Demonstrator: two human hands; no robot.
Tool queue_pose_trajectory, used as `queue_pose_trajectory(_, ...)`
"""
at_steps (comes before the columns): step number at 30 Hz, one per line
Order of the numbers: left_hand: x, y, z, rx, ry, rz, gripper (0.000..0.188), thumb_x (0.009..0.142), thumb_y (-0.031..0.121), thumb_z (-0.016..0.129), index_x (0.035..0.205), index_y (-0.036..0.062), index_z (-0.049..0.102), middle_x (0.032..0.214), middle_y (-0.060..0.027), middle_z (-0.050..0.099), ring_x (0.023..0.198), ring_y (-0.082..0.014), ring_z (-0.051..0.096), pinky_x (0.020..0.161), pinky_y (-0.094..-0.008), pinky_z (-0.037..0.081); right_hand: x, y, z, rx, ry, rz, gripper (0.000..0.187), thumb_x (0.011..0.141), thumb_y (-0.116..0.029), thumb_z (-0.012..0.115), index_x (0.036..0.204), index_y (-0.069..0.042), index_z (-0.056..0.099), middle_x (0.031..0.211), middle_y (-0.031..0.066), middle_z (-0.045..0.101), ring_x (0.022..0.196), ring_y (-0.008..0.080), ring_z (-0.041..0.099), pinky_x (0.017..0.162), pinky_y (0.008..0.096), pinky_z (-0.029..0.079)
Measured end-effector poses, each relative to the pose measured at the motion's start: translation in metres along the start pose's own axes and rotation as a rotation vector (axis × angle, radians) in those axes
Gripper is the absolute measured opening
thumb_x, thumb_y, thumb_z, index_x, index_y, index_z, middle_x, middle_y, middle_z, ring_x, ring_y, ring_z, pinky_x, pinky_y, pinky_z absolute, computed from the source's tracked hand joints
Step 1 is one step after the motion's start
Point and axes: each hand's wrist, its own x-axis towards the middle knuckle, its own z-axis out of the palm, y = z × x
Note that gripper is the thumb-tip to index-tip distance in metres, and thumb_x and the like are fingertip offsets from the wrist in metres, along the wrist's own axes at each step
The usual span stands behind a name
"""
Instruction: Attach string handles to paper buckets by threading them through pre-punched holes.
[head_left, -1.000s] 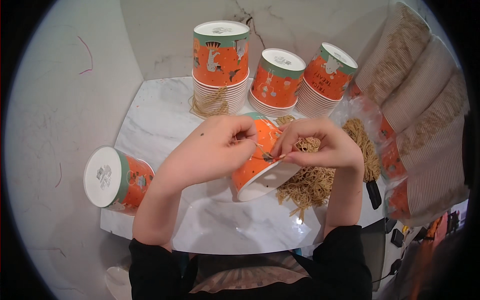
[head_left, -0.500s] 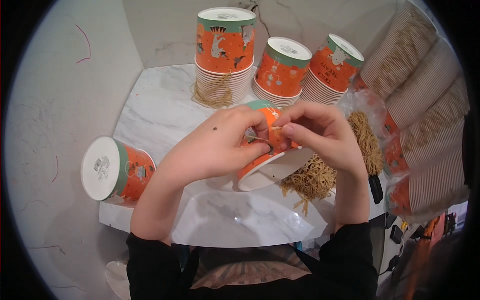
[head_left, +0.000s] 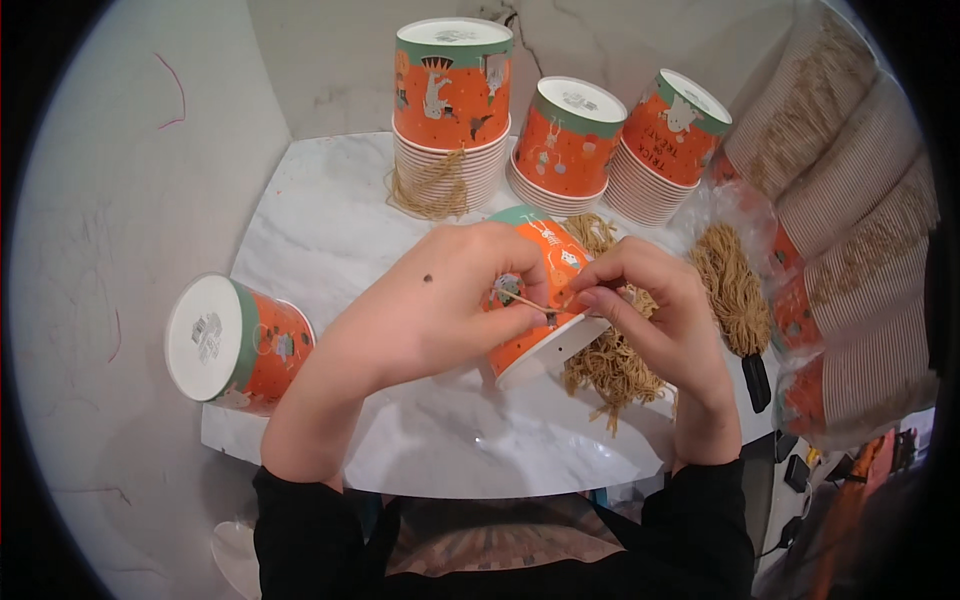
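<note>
An orange paper bucket with a green band lies tilted on its side between my hands, its white open rim toward me. A thin tan cord runs across its side close to the rim. My left hand is closed in a pinch on the cord, thumb against forefinger, and its fingers cover part of the bucket. My right hand pinches at the rim's right side, where a short bit of the cord shows at its fingertips. A small dark hole shows in the bucket's white inner wall.
Upside-down stacks of matching buckets stand at the back: a tall stack with loose cord hanging on it, a middle stack and a right stack. One bucket lies at left. Cord bundles and bagged bucket stacks are at right.
My right hand has moved slightly down, to the rim. The bucket has turned, showing less of its inside. The cord is stretched straighter out of my left fingers.
</note>
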Motion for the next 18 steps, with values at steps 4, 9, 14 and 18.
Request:
queue_pose_trajectory(4, 0.0, 0.004, 0.0, -0.038, -0.014, -0.036, 0.012, 0.083, 0.012, 0.075, 0.091, 0.006, 0.068, 0.094, 0.0004, 0.067, 0.073, -0.01, 0.05, 0.06, -0.0259, 0.04, 0.001, -0.001, 0.004, -0.048, 0.017, -0.04, 0.012, 0.089, 0.003, 0.069, 0.1, 0.001, 0.07, 0.09, 0.0096, 0.067, 0.082, 0.0193, 0.067, 0.072, 0.0297, 0.054)
queue_pose_trajectory(9, 0.0, 0.003, -0.003, -0.054, -0.028, -0.049, 0.012, 0.084, 0.013, 0.074, 0.092, 0.0067, 0.069, 0.095, 0.0008, 0.067, 0.072, -0.0082, 0.05, 0.058, -0.0251, 0.038, 0.001, 0.003, 0.012, 0.011, 0.103, 0.022, 0.012, 0.089, 0.004, 0.07, 0.101, 0.002, 0.071, 0.089, 0.0097, 0.067, 0.081, 0.0188, 0.067, 0.07, 0.0289, 0.053)
queue_pose_trajectory(14, 0.001, 0.01, -0.007, -0.133, -0.008, -0.1, 0.01, 0.085, 0.011, 0.073, 0.091, 0.004, 0.068, 0.082, 0.0015, 0.065, 0.063, -0.0039, 0.046, 0.054, -0.023, 0.034, 0.003, 0.001, 0.015, -0.01, 0.062, -0.083, 0.014, 0.088, 0.005, 0.071, 0.102, 0.002, 0.071, 0.092, 0.0097, 0.069, 0.08, 0.0174, 0.069, 0.069, 0.0283, 0.054)
queue_pose_trajectory(18, 0.006, 0.008, -0.005, -0.299, -0.031, -0.229, 0.008, 0.087, 0.006, 0.073, 0.09, 0.0003, 0.068, 0.076, 0.0022, 0.064, 0.062, 0.0006, 0.047, 0.053, -0.0194, 0.035, 0.002, 0.001, 0.016, -0.002, 0.041, -0.054, 0.015, 0.088, 0.004, 0.072, 0.103, 0.002, 0.07, 0.093, 0.0094, 0.07, 0.082, 0.0165, 0.07, 0.071, 0.0278, 0.055)
